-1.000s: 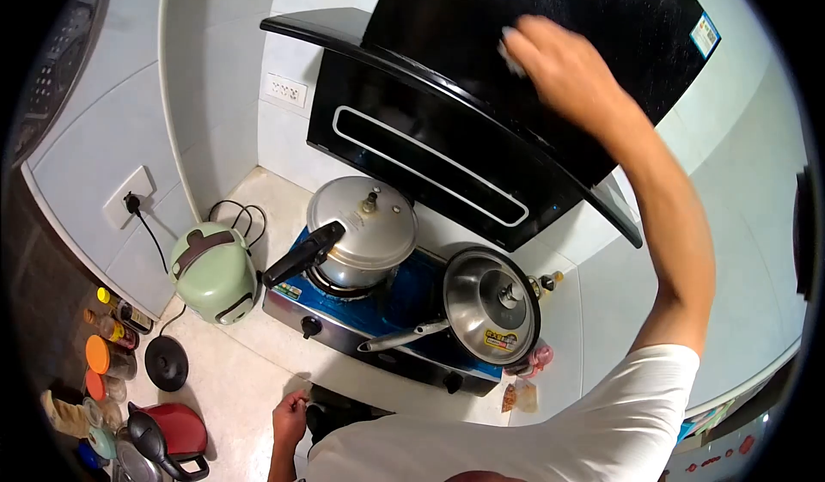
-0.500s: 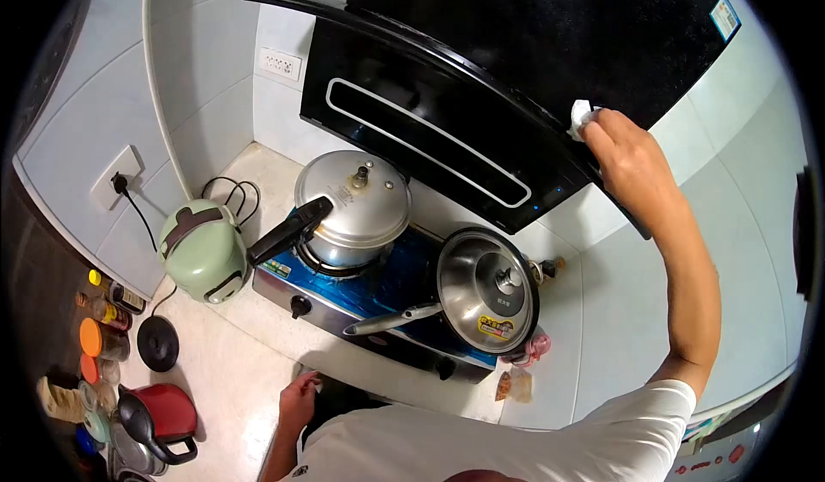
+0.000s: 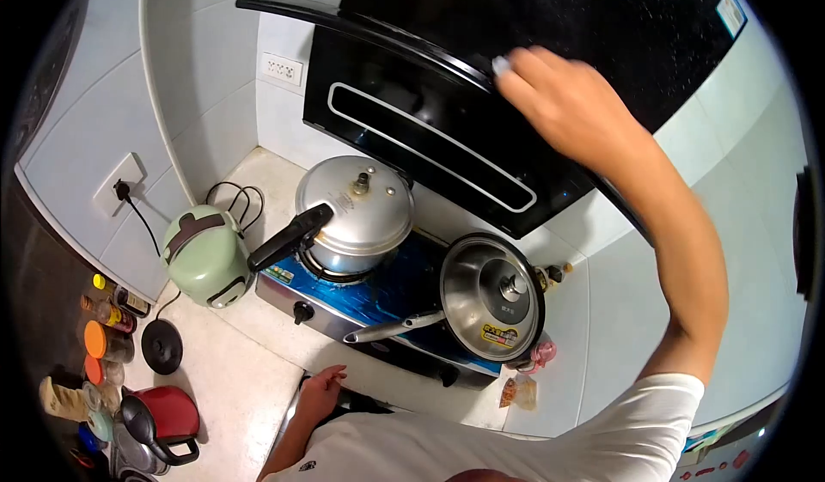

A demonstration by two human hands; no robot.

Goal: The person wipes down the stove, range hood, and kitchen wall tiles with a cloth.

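Note:
My right hand [image 3: 567,104] is closed on a small white cloth or tissue [image 3: 501,65], at the ledge of the black range hood [image 3: 412,48]. Low in the view, beside the counter's front edge, is my left hand [image 3: 322,390], its fingers a little apart and nothing visible in them. Below the hood, a silver pressure cooker [image 3: 354,207] stands on the left burner of the gas stove [image 3: 378,297]. A pan with a steel lid [image 3: 490,297] sits on the right burner, its handle toward the front left.
A green rice cooker [image 3: 206,259] is left of the stove. A red kettle [image 3: 168,413], a black round lid [image 3: 161,347] and several jars [image 3: 107,342] line the counter's left side. Small bags [image 3: 520,392] lie right of the stove. A wall socket [image 3: 282,69] is beside the hood.
My right hand has moved left along the hood from its right end, with the white cloth or tissue. My left hand has shifted slightly right, and its fingers have spread.

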